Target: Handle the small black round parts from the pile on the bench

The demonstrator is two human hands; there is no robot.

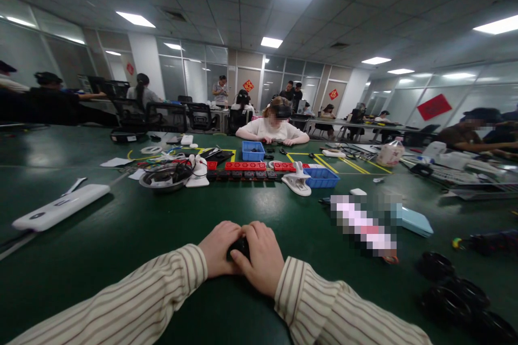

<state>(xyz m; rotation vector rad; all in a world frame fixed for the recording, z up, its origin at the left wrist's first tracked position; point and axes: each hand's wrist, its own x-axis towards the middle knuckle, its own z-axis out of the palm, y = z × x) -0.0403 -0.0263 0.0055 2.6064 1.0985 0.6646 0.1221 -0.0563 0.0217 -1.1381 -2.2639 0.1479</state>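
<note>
1. Fingers (254, 233) of both my hands were curled inward in the head view, closed around one small black object (239, 248). My left hand (218, 248) covered its left side and my right hand (264, 259) its right, with the right thumb lying along its near edge.
2. That black object sat between my palms, over the near middle of the green tabletop (154, 237). So much of it was hidden that I could not tell what it was, nor whether it touched the surface.
3. To my left lay a white power strip (60, 207); farther off stood a metal bowl (162, 188) of cables, a white clip stand (198, 175) just beside it.
4. Ahead, a row of red blocks (246, 165) ran alongside a row of black blocks (251, 175), with one blue bin (253, 157) behind and a second blue bin (324, 181) near the right end.
5. To my right lay a light-blue box (416, 222) and, nearer me, several black rings (449, 302).
6. Across from me, a person in a white top (273, 129) leaned over the far edge.
</note>
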